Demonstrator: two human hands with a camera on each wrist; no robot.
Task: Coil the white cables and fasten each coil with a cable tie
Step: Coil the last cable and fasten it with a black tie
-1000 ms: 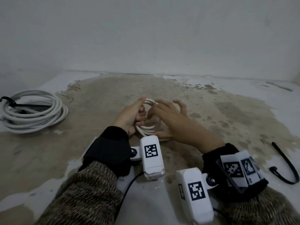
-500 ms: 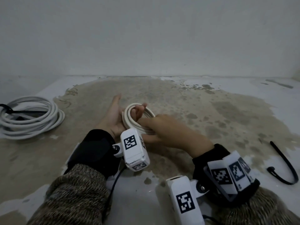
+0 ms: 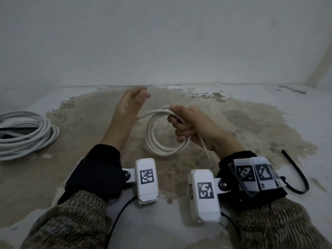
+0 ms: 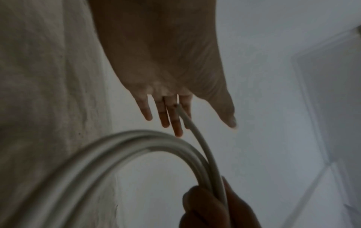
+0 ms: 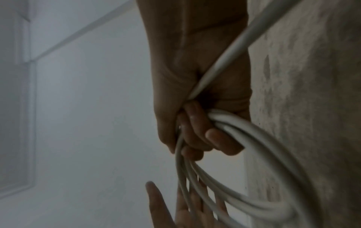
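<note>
A small coil of white cable (image 3: 152, 141) hangs upright in my right hand (image 3: 194, 123), whose fingers curl round the bunched loops (image 5: 252, 148). One loose tail (image 3: 208, 155) runs from that fist back toward my wrist. My left hand (image 3: 132, 101) is stretched forward to the left of the coil, fingers straight and holding nothing. In the left wrist view the cable's free end (image 4: 185, 118) lies against those straight fingers (image 4: 176, 125). A black cable tie (image 3: 296, 169) lies on the floor at the right.
A larger coil of white cable (image 3: 30, 137), bound with a black tie, lies on the floor at far left. The floor (image 3: 233, 123) is stained concrete. A white wall (image 3: 161, 42) rises close behind the hands.
The coil has passed from my left hand to my right, which now grips it alone. My left hand has opened and moved forward, away from the coil.
</note>
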